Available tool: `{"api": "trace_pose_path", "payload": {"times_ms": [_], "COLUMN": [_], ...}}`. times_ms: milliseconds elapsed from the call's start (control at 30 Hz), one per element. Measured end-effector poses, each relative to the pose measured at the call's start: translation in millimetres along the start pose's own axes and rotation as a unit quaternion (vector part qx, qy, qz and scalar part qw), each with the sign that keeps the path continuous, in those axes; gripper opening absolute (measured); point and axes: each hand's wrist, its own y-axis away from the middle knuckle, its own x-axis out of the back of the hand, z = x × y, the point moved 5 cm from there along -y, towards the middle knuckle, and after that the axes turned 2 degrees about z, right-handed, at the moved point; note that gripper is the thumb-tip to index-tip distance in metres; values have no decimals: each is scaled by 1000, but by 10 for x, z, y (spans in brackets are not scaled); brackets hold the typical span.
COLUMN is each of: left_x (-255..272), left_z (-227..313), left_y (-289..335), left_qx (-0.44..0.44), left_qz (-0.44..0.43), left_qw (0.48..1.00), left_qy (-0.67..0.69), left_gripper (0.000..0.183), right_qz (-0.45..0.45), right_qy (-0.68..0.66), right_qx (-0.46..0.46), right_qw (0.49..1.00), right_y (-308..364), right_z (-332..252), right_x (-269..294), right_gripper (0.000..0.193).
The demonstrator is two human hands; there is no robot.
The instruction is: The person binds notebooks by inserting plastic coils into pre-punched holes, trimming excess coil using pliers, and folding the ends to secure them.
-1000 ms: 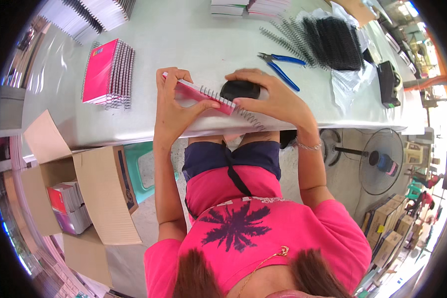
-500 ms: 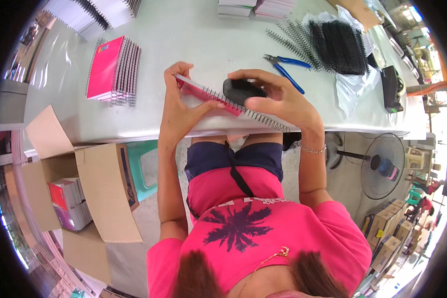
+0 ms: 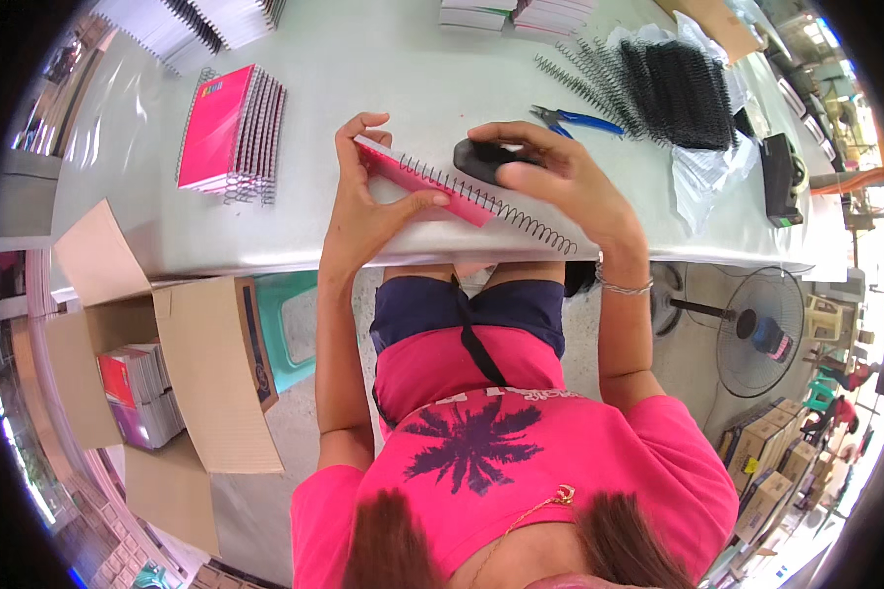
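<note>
My left hand [image 3: 368, 201] grips a pink-covered notebook [image 3: 473, 210] on edge above the table, its thumb along the cover. A black spiral coil [image 3: 530, 224] runs through part of the notebook's holed edge, and its loose end sticks out past the corner toward my right wrist. In my right hand [image 3: 570, 182] is a rounded black handheld tool [image 3: 481, 160], held just above the coil. Whether it touches the coil I cannot tell. Blue-handled cutting pliers [image 3: 580, 122] lie beyond that hand, partly hidden by it.
Bound pink notebooks [image 3: 218, 128] stand stacked at the left. Many black coils [image 3: 683, 98] lie on crumpled wrapping at the far right, near a black tape dispenser [image 3: 782, 182]. An open carton [image 3: 211, 373] sits below the table's left; a fan [image 3: 756, 334] stands at the right.
The black tool has lifted slightly off the coil, showing more of its loops. The coil appears further along the notebook edge, toward my left hand.
</note>
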Motion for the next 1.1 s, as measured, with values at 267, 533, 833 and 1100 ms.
{"api": "trace_pose_path", "payload": {"times_ms": [267,533,833,1100], "left_x": [-11,-3,-9,-2], "left_z": [12,65,23,10], "left_y": [-44,-65,-22,-60], "left_qx": [-18,-40,4,-29], "left_qz": [-1,-7,-11,-13], "left_qw": [1000,999,1000,999], "left_qy": [-3,-28,14,7], "left_gripper": [100,98,98,93], "right_qz": [56,50,-33,-1], "right_qy": [150,53,-229,14], "right_qx": [76,2,-42,-23], "right_qw": [984,997,972,1000], "right_y": [-27,-116,-62,-157], "right_z": [43,152,73,153], "right_x": [11,27,-116,-115], "right_gripper": [44,40,39,40]}}
